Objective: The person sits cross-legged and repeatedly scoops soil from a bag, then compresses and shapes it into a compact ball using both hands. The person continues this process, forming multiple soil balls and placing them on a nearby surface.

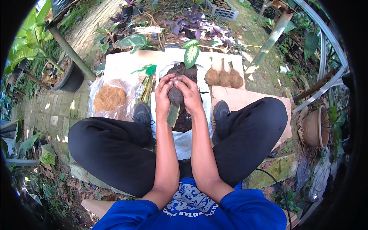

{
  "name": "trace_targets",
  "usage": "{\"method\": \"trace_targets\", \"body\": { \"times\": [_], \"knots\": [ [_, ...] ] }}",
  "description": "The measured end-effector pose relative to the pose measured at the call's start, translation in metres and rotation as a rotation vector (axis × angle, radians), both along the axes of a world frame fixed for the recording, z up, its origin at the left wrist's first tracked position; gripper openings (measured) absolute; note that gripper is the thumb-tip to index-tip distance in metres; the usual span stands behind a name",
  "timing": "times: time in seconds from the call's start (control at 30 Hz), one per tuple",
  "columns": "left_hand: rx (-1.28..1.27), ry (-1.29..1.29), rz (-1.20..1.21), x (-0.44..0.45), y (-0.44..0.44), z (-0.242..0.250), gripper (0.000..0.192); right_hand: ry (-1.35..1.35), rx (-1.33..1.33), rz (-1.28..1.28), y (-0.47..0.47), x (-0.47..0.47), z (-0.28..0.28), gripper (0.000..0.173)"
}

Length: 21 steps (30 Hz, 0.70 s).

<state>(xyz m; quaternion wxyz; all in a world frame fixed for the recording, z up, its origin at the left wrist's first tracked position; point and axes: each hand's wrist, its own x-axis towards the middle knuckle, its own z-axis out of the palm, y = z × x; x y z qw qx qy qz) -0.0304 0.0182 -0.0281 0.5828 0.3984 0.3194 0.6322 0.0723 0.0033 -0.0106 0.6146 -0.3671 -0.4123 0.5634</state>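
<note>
Both of my hands are cupped around a ball of dark soil [175, 95], thumbs meeting at its far side. My left hand [163, 97] presses the ball from the left, and my right hand [188, 93] wraps it from the right. A flat green leaf cutting [173, 114] sticks out of the ball towards me, over my left wrist. Beneath my hands, loose dark soil [181, 122] lies on a white plastic sheet [205, 105]. More soil is heaped just beyond my fingers, where a variegated leaf [191, 53] overhangs it.
Left of the sheet lie coconut fibre [109, 97] in a clear plastic bag, leaf cuttings [147, 87] and green string [150, 69]. Several fibre-wrapped balls [224, 77] sit on cardboard [250, 100] at right. Potted plants, a terracotta-coloured pot [314, 128] and metal poles [270, 40] surround me.
</note>
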Motion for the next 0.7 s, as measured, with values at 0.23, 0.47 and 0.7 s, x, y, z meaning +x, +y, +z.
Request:
{"method": "trace_targets", "body": {
  "times": [0.23, 0.47, 0.7],
  "knots": [
    [-0.033, -0.066, 0.014, 0.0055, -0.0006, 0.0004, 0.031, 0.024, -0.028, -0.025, -0.0017, -0.0010, 0.0050, 0.013],
    [-0.030, -0.055, 0.010, 0.0032, -0.0012, 0.0002, 0.027, 0.044, -0.002, -0.022, 0.0012, -0.0016, -0.0029, 0.015],
    [-0.048, -0.125, -0.010, 0.0065, -0.0028, 0.0044, 0.030, -0.011, 0.000, -0.050, 0.0003, -0.0010, 0.0016, 0.016]
  ]
}}
